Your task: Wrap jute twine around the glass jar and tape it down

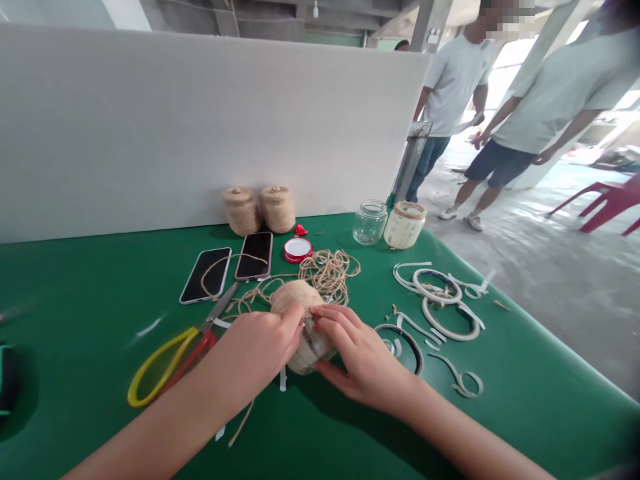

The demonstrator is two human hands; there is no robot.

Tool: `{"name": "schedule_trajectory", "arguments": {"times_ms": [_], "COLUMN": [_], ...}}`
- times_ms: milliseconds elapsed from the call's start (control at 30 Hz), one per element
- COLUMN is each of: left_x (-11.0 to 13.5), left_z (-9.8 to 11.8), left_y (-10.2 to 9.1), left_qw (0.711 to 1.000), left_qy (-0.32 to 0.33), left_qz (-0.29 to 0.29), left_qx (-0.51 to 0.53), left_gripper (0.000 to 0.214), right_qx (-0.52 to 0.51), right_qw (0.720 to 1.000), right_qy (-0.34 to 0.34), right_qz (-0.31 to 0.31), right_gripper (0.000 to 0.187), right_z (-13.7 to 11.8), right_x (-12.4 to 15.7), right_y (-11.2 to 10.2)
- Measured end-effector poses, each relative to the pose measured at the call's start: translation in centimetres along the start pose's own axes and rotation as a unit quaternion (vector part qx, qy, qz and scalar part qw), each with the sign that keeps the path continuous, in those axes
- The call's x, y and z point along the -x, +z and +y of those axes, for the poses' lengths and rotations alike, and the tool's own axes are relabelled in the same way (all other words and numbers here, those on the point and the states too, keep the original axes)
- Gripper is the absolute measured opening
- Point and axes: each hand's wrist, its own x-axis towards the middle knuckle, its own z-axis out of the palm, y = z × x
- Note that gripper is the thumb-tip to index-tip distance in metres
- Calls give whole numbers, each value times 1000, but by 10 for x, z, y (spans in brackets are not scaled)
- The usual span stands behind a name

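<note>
One twine-wrapped jar (310,343) sits in our grip. Our left hand (265,343) pinches its fingers together against it; our right hand (360,353) curls half-open fingers around it.

Head view. I see the right hand (363,353) gripping a part-wrapped jar (299,293) above the worktop (75,300); the left hand (267,343) touches it, fingertips hidden. Loose twine (327,270) heaped just beyond. Scissors (220,307) left, blades toward two phones (207,281). Far edge: two twine spools (278,210). Far right corner: clear jar (370,228), beside a taped jar (406,228). I note tape rolls (456,337) near the right edge.
</note>
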Motion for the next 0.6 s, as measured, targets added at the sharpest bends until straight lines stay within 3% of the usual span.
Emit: {"name": "schedule_trajectory", "arguments": {"times_ms": [233, 600], "left_x": [-3, -6], "left_z": [12, 10], "left_y": [-8, -11], "left_qw": [998, 995], "left_qy": [-7, 19], "left_qz": [-28, -60], "left_qx": [-55, -78], "left_gripper": [20, 23], "right_qx": [5, 2], "right_qw": [1000, 1000], "right_qy": [-3, -6], "right_qz": [12, 14], "right_gripper": [37, 37], "right_z": [0, 0], "right_x": [0, 0], "right_y": [2, 2]}}
